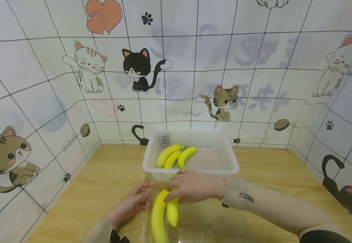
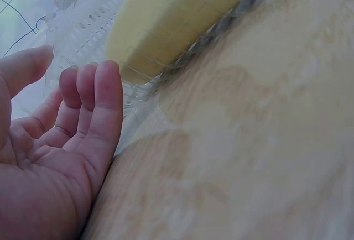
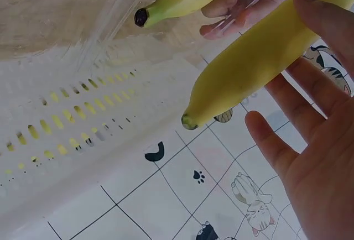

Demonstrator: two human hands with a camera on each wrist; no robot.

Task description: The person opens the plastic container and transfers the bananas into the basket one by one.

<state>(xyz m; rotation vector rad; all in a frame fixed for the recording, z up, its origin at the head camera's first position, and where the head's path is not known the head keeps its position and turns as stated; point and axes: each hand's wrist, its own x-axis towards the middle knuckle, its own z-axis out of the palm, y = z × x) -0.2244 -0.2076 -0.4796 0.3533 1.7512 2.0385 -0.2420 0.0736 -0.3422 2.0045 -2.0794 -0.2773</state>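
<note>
My right hand (image 1: 192, 186) grips a yellow banana (image 1: 172, 212) from above, thumb on one side and fingers on the other. In the right wrist view the held banana (image 3: 238, 68) hangs over a clear plastic box, its dark-tipped end free. Another, longer banana (image 1: 157, 219) lies along the left side of the clear box (image 1: 194, 233). Just outside that side rests my left hand (image 1: 131, 203), its fingers loosely bent with nothing between them. The left wrist view shows those fingertips (image 2: 108, 85) close to the box wall; whether they touch it I cannot tell.
A white perforated basket (image 1: 232, 165) stands behind the box, with three bananas (image 1: 185, 157) in its left half. Wood-patterned tabletop (image 1: 267, 182) extends to both sides. A cat-printed tiled backdrop (image 1: 179, 84) closes off the back and sides.
</note>
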